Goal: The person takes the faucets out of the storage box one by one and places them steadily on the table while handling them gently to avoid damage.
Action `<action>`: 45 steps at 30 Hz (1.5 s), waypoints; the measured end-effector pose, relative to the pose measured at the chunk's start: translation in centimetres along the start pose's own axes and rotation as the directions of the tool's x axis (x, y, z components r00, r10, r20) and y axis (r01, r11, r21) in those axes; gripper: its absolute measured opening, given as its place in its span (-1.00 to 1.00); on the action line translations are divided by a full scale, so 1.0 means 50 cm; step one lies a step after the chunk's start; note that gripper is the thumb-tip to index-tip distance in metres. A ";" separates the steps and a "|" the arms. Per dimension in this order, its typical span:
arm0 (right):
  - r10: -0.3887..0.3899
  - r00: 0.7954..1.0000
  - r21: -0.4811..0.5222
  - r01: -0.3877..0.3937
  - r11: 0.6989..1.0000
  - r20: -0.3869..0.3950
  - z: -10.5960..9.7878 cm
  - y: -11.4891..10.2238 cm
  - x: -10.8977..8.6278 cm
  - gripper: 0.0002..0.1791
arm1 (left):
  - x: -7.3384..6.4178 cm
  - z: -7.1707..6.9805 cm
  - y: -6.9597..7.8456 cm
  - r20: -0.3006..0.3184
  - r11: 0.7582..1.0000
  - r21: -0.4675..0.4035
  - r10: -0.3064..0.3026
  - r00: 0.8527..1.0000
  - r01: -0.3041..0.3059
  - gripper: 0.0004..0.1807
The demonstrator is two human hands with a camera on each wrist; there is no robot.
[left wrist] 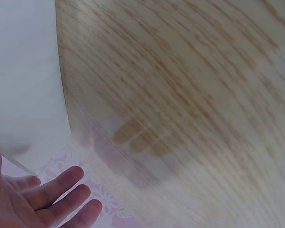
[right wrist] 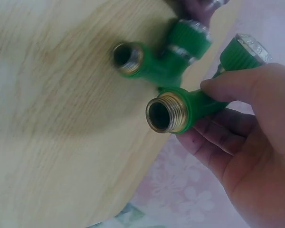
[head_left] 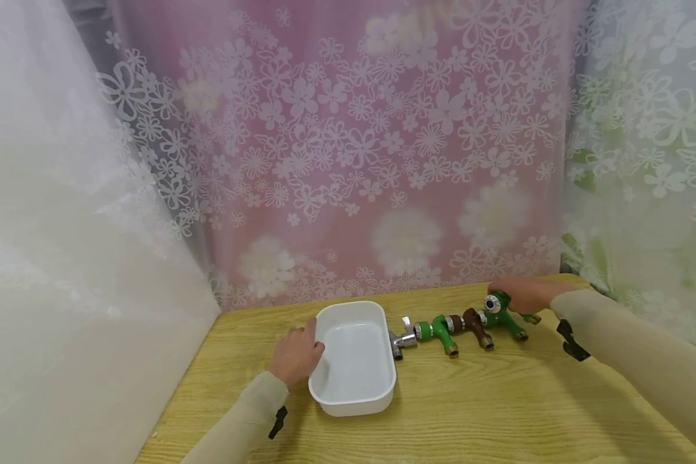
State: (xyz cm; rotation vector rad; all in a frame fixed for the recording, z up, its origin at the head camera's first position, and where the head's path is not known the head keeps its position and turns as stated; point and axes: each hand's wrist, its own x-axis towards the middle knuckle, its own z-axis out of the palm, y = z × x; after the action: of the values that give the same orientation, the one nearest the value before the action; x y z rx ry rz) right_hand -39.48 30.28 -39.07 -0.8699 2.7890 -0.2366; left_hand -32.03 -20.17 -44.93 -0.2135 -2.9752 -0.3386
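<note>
My left hand (head_left: 298, 354) is at the left rim of a white rectangular basin (head_left: 352, 408), thumb over the rim and fingers along the outside. The left wrist view has several fingers (left wrist: 61, 190) stretched out beside the basin's white wall (left wrist: 23, 71). With my right hand (head_left: 524, 294) I grip a green tap (right wrist: 199, 103) between thumb and fingers; its threaded brass outlet faces the right wrist camera. Just left of it lies another green tap (head_left: 509, 322), then a brown tap (head_left: 473, 320), a green tap (head_left: 440, 327) and a silver tap (head_left: 407, 339) beside the basin.
The taps and basin stand on a wood-grain table (head_left: 441, 412). A pink flowered curtain (head_left: 348, 161) hangs along the back edge, with a white sheet (head_left: 64, 225) on the left and a pale flowered curtain (head_left: 649, 161) on the right.
</note>
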 end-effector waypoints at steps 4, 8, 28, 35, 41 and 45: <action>0.012 1.000 0.018 -0.012 1.000 -0.022 0.005 0.016 -0.011 -0.46 | 0.002 0.004 -0.001 -0.003 1.000 -0.004 0.002 1.000 -0.002 -0.38; 0.037 0.998 0.036 -0.035 0.999 -0.045 0.012 0.025 -0.020 -0.46 | 0.000 0.004 -0.003 -0.006 1.000 -0.007 0.010 1.000 -0.010 -0.39; 0.142 0.987 0.004 -0.142 0.990 -0.076 0.051 0.081 -0.039 -0.55 | -0.004 0.006 -0.003 -0.042 1.000 -0.003 0.030 0.999 -0.030 -0.39; 0.177 0.982 0.016 -0.176 0.984 -0.061 0.060 0.092 -0.037 -0.57 | -0.003 0.005 -0.003 -0.032 1.000 0.002 0.021 0.999 -0.021 -0.39; 0.192 0.981 -0.003 -0.192 0.981 -0.044 0.064 0.098 -0.029 -0.54 | -0.003 0.003 -0.001 -0.054 1.000 0.001 0.022 0.998 -0.022 -0.39; 0.203 0.978 -0.019 -0.204 0.979 -0.045 0.071 0.104 -0.023 -0.56 | -0.003 0.001 0.002 -0.045 1.000 0.004 0.019 0.999 -0.019 -0.40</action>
State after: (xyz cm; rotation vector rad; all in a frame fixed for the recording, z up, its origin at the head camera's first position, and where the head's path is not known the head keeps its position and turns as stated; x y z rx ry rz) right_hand -40.51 34.84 -43.44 -0.5844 2.8994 -0.1909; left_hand -31.89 -20.10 -44.96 -0.2307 -2.9272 -0.3308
